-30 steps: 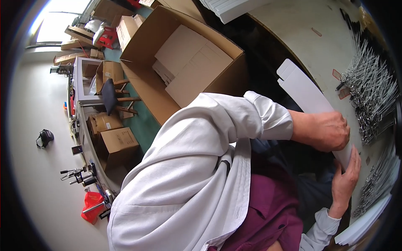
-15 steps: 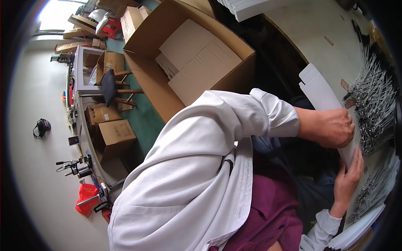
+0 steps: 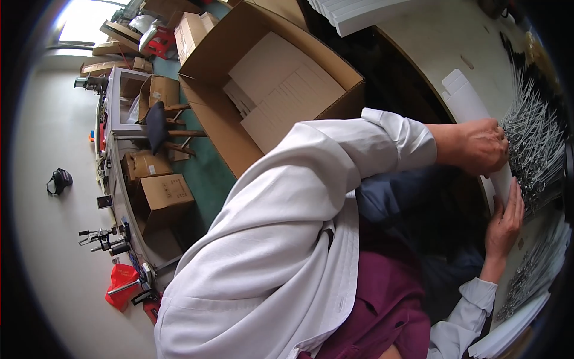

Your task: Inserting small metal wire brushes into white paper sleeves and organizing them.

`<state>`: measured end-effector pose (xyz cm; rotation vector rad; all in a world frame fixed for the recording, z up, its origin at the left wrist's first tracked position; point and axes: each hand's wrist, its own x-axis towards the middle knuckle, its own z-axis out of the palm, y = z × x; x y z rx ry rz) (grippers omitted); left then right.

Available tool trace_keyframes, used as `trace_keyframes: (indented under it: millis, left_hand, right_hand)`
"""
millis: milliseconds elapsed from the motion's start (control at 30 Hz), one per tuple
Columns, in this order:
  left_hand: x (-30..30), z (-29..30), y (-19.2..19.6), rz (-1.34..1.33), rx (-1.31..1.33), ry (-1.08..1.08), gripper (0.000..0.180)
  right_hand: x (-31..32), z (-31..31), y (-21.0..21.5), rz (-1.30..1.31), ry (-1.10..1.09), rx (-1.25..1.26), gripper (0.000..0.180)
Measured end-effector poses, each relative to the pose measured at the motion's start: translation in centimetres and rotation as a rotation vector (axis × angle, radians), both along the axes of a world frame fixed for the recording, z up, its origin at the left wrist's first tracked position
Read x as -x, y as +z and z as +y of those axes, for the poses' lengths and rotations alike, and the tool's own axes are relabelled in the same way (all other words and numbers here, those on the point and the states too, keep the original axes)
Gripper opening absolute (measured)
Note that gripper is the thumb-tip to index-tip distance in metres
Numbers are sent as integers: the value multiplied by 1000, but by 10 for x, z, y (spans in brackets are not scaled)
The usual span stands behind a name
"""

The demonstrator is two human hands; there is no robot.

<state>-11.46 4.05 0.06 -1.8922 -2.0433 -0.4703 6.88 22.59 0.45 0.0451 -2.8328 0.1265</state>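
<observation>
A long, narrow white cardboard box (image 3: 464, 103) with end flaps slants along the edge of the worktable. My left hand (image 3: 481, 146) lies across its middle, fingers curled in and closed on it; the fingertips are mostly hidden. At the lower end of the box, my right hand (image 3: 504, 230) has it between the thumb and straightened fingers. Just beyond my left hand, a heap of thin metal wire pieces with small fittings (image 3: 535, 140) lies on the table.
A large open cardboard carton (image 3: 353, 99) with flat cardboard pieces inside stands to the left of the table (image 3: 427, 36). White folded boxes (image 3: 359, 15) are stacked at the far end. More wire pieces (image 3: 535, 272) and white sheets (image 3: 508, 329) lie near my right forearm.
The white box and both hands have shifted up and to the right, closer to the heap of wire pieces. My left hand stays closed; my right stays at the lower end.
</observation>
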Motion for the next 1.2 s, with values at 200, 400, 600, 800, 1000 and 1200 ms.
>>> trace_keyframes:
  millis: [200, 400, 600, 800, 1000, 1200]
  left_hand:
    - [5, 6, -16, -41, -36, 32, 50]
    - [-1, 5, -13, -25, -107, 14, 50]
    - [-1, -13, -17, -232, -2, 25, 70]
    - [-6, -25, 3, -241, 40, 28, 62]
    - [-19, -33, -8, -111, 21, 35, 67]
    - [-25, -59, 24, -288, 214, 39, 64]
  right_hand:
    - [4, 2, -17, 37, -35, -50, 49]
    - [-4, -12, -15, 101, -79, -24, 49]
    - [-1, -35, -11, 124, -90, 32, 52]
    - [0, -43, -4, 135, -76, 43, 52]
    - [-9, -37, -10, 139, -52, -25, 54]
    - [-20, -43, 7, 43, 23, 77, 59]
